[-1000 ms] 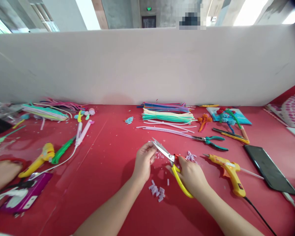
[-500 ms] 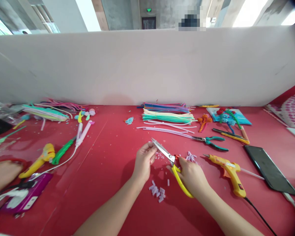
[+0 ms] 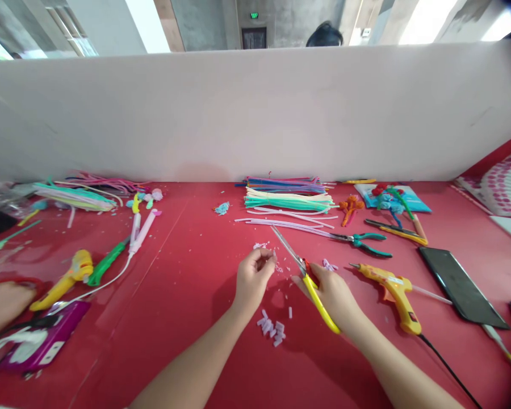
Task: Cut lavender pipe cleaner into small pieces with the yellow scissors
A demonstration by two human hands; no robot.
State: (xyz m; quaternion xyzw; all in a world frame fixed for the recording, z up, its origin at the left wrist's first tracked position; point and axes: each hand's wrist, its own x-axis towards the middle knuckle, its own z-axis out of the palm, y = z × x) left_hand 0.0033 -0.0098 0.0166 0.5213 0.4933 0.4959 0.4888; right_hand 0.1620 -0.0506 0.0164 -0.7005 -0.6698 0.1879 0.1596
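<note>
centrally, two bare hands work over a red bench (image 3: pixel 174 329). the right hand (image 3: pixel 334 289) has its fingers wrapped around the yellow and red handles of the scissors (image 3: pixel 310 282); the blades point forward and to the left, past the other hand's fingertips, a grip that presumably keeps the edge ready yet clear of the skin. the left hand (image 3: pixel 251 278) is curled, thumb and forefinger drawn close together; whether they fully meet, or pinch a scrap, cannot be told. short purple pieces (image 3: pixel 266 326) lie loosely heaped on the bench between the forearms, probably to stay within easy reach, with a stray piece (image 3: pixel 290 312) just beside them. a second heap (image 3: pixel 329 264) is partly hidden behind the right hand. beyond the hands, long purple strips (image 3: pixel 285 224) lie crosswise, seemingly set apart for easy picking. pliers (image 3: pixel 354 238) and a glue gun (image 3: pixel 389 287) rest on the right, likely parked there to leave the middle free.
</note>
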